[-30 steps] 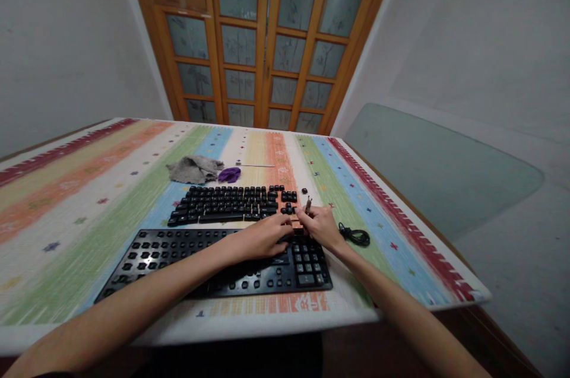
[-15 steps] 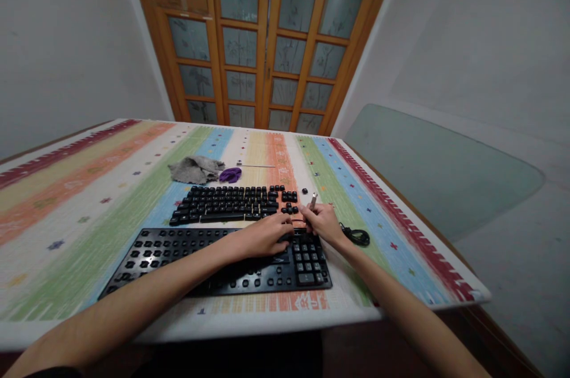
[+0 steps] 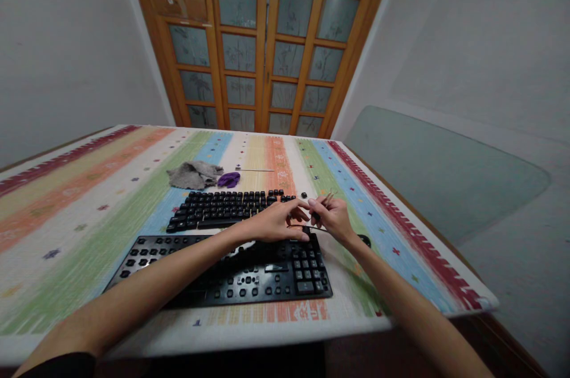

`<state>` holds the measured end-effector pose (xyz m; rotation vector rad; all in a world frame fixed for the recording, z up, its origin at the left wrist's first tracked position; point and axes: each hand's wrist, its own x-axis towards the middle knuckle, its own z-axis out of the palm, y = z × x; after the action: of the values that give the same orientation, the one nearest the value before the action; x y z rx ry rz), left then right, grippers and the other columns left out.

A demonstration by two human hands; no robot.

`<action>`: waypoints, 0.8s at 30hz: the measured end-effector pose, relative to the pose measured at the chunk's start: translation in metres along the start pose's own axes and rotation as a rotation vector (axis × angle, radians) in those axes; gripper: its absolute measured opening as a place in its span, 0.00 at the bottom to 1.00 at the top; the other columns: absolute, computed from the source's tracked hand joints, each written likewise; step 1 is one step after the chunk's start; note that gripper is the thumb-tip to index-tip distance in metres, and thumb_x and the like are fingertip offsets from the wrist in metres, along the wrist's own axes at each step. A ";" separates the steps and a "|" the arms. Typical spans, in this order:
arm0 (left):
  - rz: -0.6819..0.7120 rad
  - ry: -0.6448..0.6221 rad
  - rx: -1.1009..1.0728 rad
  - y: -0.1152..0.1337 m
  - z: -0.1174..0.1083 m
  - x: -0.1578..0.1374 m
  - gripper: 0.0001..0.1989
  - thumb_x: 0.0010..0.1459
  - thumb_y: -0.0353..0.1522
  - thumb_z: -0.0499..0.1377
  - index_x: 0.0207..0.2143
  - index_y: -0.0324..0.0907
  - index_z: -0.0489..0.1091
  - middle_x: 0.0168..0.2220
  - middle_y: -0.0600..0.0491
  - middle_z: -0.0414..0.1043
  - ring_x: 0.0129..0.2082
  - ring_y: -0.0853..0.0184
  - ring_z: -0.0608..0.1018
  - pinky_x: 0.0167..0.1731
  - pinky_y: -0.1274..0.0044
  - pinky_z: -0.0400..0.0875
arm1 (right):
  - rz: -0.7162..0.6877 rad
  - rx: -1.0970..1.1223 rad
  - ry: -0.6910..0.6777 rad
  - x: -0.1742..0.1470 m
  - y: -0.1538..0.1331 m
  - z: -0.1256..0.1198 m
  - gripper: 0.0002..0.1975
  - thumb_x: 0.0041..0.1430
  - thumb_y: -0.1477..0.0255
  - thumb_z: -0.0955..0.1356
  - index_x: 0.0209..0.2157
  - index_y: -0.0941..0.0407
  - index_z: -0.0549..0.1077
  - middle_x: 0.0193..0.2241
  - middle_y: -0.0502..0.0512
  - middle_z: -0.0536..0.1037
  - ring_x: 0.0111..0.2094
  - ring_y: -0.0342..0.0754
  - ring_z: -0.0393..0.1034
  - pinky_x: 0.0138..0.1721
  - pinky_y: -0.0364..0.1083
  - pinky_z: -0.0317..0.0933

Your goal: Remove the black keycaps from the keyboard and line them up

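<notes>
On the table lies a black keyboard (image 3: 200, 298) with most of its keycaps off, bare switch stems showing and grey number keys still at the right. My left hand (image 3: 282, 221) is over its upper right part, fingers apart, one fingertip reaching the fingers of my right hand. Closed, my right hand (image 3: 332, 218) grips a slim metal tool (image 3: 328, 197) whose two thin prongs point up. A small dark piece (image 3: 315, 216), perhaps a keycap, shows at its fingertips; which hand bears it is unclear.
Loose black keycaps (image 3: 222, 206) stand in keyboard order behind the keyboard, with a lone keycap (image 3: 304, 194) to their right. Farther back lie a grey cloth (image 3: 193, 175), a purple bundle (image 3: 229, 180) and a thin rod (image 3: 256, 170). A coiled black cable (image 3: 365, 240) sits beyond my right wrist.
My left hand has lifted from the keyboard and moved up and right to my right hand, its fingers opening. My right hand has shifted slightly right, tilting the tool.
</notes>
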<state>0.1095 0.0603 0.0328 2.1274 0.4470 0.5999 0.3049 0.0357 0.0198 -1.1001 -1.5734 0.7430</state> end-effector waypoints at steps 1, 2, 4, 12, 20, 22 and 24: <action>-0.009 -0.007 -0.058 -0.002 0.001 0.004 0.25 0.51 0.31 0.68 0.50 0.40 0.64 0.44 0.47 0.76 0.44 0.62 0.77 0.43 0.70 0.70 | -0.011 0.008 0.007 0.001 0.000 -0.001 0.26 0.55 0.50 0.68 0.18 0.58 0.71 0.10 0.51 0.71 0.10 0.41 0.62 0.12 0.39 0.57; -0.021 -0.012 -0.107 -0.004 0.001 0.008 0.25 0.51 0.31 0.68 0.50 0.39 0.65 0.43 0.47 0.76 0.43 0.63 0.78 0.41 0.71 0.70 | -0.017 0.020 0.013 0.002 0.000 -0.002 0.25 0.54 0.51 0.69 0.18 0.58 0.71 0.10 0.51 0.71 0.10 0.40 0.62 0.12 0.39 0.57; -0.049 -0.013 -0.176 -0.008 0.002 0.014 0.24 0.50 0.31 0.69 0.48 0.39 0.66 0.39 0.48 0.76 0.38 0.65 0.78 0.38 0.73 0.70 | -0.017 0.047 0.022 0.003 -0.001 -0.003 0.25 0.54 0.51 0.69 0.18 0.58 0.71 0.11 0.51 0.71 0.10 0.40 0.62 0.12 0.39 0.57; -0.118 -0.086 -0.406 -0.016 -0.003 0.031 0.27 0.45 0.31 0.72 0.47 0.38 0.68 0.34 0.51 0.75 0.33 0.69 0.75 0.38 0.72 0.69 | 0.012 0.076 0.113 -0.001 0.002 -0.007 0.26 0.52 0.48 0.69 0.17 0.57 0.70 0.10 0.51 0.70 0.09 0.40 0.61 0.11 0.39 0.57; -0.162 -0.169 -0.621 -0.016 -0.003 0.041 0.28 0.43 0.31 0.73 0.46 0.40 0.68 0.32 0.56 0.71 0.35 0.71 0.74 0.43 0.70 0.67 | 0.042 0.231 0.188 -0.004 0.003 -0.012 0.24 0.51 0.51 0.71 0.18 0.58 0.71 0.11 0.52 0.73 0.09 0.41 0.62 0.11 0.40 0.58; -0.178 -0.175 -0.665 -0.017 -0.001 0.042 0.29 0.42 0.32 0.74 0.46 0.40 0.68 0.33 0.56 0.71 0.36 0.71 0.75 0.45 0.70 0.67 | 0.040 0.257 0.201 -0.005 0.001 -0.012 0.24 0.50 0.51 0.71 0.17 0.57 0.70 0.11 0.52 0.73 0.09 0.41 0.62 0.11 0.40 0.59; -0.198 -0.164 -0.698 -0.018 0.000 0.042 0.30 0.41 0.32 0.74 0.47 0.40 0.68 0.34 0.55 0.71 0.36 0.70 0.75 0.46 0.69 0.67 | 0.028 0.275 0.206 -0.006 0.001 -0.012 0.23 0.50 0.52 0.72 0.17 0.57 0.70 0.11 0.52 0.73 0.09 0.41 0.63 0.11 0.40 0.59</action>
<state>0.1425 0.0924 0.0287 1.4322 0.2930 0.3858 0.3166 0.0297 0.0200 -0.9639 -1.2434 0.8107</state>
